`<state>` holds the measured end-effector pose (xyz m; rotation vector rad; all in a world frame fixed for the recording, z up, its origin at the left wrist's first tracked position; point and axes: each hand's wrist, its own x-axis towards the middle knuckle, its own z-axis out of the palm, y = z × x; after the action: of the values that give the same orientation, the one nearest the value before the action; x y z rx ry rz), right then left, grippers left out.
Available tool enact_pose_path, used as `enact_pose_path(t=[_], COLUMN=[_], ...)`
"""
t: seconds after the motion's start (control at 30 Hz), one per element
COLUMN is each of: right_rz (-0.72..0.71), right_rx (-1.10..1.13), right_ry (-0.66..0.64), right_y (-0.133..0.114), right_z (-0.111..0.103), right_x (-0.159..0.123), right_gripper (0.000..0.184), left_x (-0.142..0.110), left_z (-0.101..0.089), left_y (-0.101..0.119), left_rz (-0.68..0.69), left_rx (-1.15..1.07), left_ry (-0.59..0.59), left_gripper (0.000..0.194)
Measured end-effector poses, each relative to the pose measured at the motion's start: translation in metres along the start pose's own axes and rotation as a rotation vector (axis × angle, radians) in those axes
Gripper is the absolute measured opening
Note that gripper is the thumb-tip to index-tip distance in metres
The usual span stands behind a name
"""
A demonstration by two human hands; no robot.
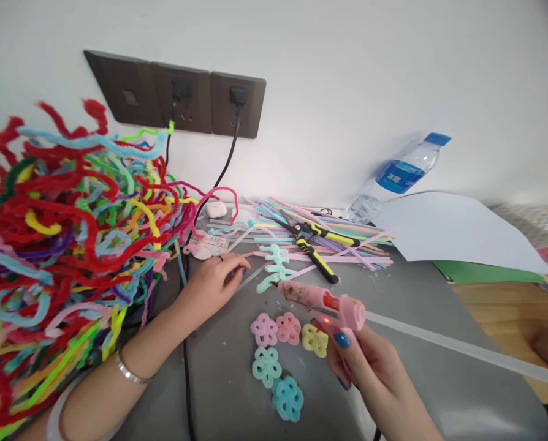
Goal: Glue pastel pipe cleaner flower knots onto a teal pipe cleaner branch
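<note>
1. Pink glue gun (311, 296) is sitting in your right hand (370, 362), fingers wrapped round; dripping could be spoiling nearer flowers (266, 366).
2. Your left hand (216, 280) is resting half-curled, holding what, I cannot tell; straying nozzleward risks burning.
3. Mint pipe-cleaner strip (276, 268) is lying by the gun's tip; wobbling risks smearing.

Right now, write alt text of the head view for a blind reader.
A right hand grips a pink glue gun, its nozzle beside a fuzzy mint piece, the left hand nearby, over a gray table. Pastel flowers lie nearer; a tangle of multicolored pipe cleaners fills the left side, and pliers lie behind.
</note>
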<state>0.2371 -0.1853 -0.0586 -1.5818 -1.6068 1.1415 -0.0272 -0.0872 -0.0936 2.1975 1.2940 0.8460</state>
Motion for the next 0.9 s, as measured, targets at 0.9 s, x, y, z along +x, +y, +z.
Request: enact_pose_path(t=[0.9], right_rz=[0.267], right_rx=[1.066], right_ry=[0.593], right_y=[0.068], right_z=[-0.077], right_x=[-0.011], right_gripper=[0.033], left_x=[0.001], left_z=[-0.004], left_y=[0.004], left_rz=[-0.03], left_rx=[0.021], left_ry=[0.017], left_gripper=[0.018])
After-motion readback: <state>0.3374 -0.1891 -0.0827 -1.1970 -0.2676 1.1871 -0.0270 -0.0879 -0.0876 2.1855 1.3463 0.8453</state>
